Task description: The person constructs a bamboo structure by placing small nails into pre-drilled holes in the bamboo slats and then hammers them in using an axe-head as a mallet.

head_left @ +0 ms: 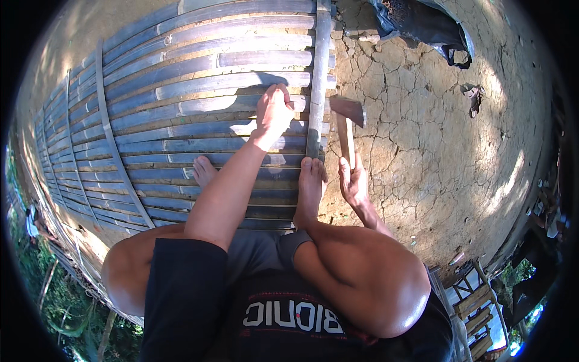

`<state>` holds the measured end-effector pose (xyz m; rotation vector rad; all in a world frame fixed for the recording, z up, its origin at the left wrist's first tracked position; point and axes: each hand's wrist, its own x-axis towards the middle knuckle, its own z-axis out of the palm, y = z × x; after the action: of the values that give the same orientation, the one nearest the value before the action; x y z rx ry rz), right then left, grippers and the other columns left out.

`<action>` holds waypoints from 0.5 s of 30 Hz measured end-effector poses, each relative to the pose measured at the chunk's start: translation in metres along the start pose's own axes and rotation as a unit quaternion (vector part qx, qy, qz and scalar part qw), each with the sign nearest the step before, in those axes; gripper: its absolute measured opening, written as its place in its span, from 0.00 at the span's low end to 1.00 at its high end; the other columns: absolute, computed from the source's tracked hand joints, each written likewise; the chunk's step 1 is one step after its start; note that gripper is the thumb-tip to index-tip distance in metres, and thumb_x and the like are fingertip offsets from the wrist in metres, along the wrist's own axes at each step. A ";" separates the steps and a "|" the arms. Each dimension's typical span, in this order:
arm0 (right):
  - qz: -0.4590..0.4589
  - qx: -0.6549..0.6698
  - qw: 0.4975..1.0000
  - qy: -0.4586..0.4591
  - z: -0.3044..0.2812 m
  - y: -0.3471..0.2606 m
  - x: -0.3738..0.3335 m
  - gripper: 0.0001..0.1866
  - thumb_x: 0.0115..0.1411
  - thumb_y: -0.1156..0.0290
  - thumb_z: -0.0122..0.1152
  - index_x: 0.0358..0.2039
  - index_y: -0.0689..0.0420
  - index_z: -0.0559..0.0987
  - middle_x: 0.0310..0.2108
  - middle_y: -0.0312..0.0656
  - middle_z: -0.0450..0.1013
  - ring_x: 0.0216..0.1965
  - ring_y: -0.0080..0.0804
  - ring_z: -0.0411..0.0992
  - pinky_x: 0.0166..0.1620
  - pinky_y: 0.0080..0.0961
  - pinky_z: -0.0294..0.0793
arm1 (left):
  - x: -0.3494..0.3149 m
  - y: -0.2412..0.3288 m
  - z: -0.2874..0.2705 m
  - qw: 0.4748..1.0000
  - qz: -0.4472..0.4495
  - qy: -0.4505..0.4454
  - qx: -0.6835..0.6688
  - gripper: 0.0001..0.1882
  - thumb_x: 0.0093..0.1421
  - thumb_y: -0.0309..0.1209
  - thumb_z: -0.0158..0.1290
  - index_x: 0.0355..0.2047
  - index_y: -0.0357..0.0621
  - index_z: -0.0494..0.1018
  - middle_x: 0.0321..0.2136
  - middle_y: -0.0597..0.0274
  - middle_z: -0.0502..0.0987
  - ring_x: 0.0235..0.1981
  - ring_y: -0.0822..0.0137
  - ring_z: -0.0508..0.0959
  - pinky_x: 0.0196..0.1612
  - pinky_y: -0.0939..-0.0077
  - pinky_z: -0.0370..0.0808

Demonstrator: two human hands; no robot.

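My right hand point(356, 183) is wrapped round the lower end of a hatchet's wooden handle. The hatchet point(346, 130) stands out over the bare earth with its dark metal head up at the far end, close beside a crosswise bamboo strip point(319, 78). My left hand point(275, 113) is closed, fingers pinched together, just over the bamboo slats point(241, 81) left of that strip. Whatever sits in its fingers, if anything, is hidden. The slats run side by side as a flat panel, and my bare feet point(311, 181) rest on its near right part.
Thinner cross strips point(108, 120) span the panel further left. Cracked dry earth point(416, 151) lies to the right. A black plastic bag point(422, 27) and a dry leaf point(473, 99) lie on it at the far right. Near right stands a wooden frame point(479, 314); green plants grow near left.
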<state>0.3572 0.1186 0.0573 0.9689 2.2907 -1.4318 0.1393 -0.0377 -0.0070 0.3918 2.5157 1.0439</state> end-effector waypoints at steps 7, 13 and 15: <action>-0.121 0.161 0.973 0.112 0.012 0.020 -0.012 0.15 0.70 0.61 0.56 0.43 0.62 0.73 0.21 0.48 0.75 0.19 0.41 0.74 0.23 0.31 0.69 | 0.006 0.000 0.007 0.998 0.056 0.013 0.033 0.09 0.48 0.21 0.55 0.30 0.35 0.68 0.27 0.45 0.72 0.32 0.41 0.75 0.37 0.52 0.74; 0.031 -0.039 0.999 -0.020 0.022 0.019 0.014 0.16 0.70 0.58 0.55 0.42 0.60 0.71 0.19 0.51 0.73 0.19 0.47 0.75 0.24 0.35 0.71 | 0.010 -0.001 0.002 1.000 0.011 -0.008 0.016 0.07 0.49 0.20 0.56 0.29 0.36 0.69 0.27 0.47 0.73 0.31 0.44 0.76 0.37 0.54 0.73; 0.014 -0.092 0.995 -0.023 0.024 0.022 0.016 0.17 0.71 0.56 0.53 0.42 0.59 0.70 0.19 0.52 0.74 0.20 0.50 0.76 0.25 0.37 0.72 | 0.008 -0.002 0.004 1.000 -0.014 -0.016 0.019 0.08 0.49 0.20 0.57 0.28 0.38 0.69 0.27 0.50 0.72 0.30 0.48 0.77 0.35 0.56 0.74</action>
<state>0.3577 0.1106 0.0219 0.9005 2.3174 -1.1930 0.1339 -0.0336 -0.0126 0.3815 2.5085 0.9717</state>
